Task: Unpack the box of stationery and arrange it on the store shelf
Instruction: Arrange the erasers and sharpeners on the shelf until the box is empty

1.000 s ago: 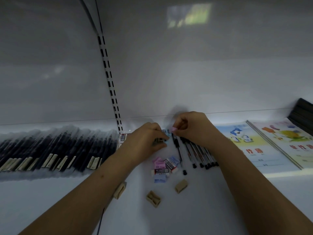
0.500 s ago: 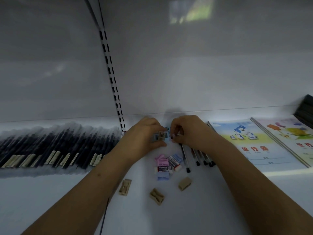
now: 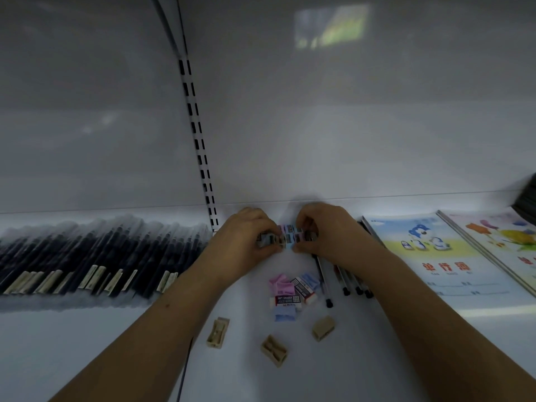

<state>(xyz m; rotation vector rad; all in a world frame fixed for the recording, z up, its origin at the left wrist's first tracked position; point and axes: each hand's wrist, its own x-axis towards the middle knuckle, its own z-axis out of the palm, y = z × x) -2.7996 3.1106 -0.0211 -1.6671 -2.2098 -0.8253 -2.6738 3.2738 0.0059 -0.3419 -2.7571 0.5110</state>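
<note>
Both hands meet at the back of the white shelf over a row of small erasers in pink and blue sleeves. My left hand pinches the row's left end, and my right hand pinches its right end. Closer to me lies a loose heap of pink, blue and white erasers. Three tan pencil sharpeners are scattered in front of the heap. A few black-capped pens lie under my right wrist.
A long row of wrapped dark pens fills the shelf's left side. Two illustrated exercise books lie flat at the right, with a dark stack behind them. A slotted upright runs up the back wall.
Both hands have slid a little toward the back wall, away from the pens. They now hold the eraser row between them, with more of it showing.
</note>
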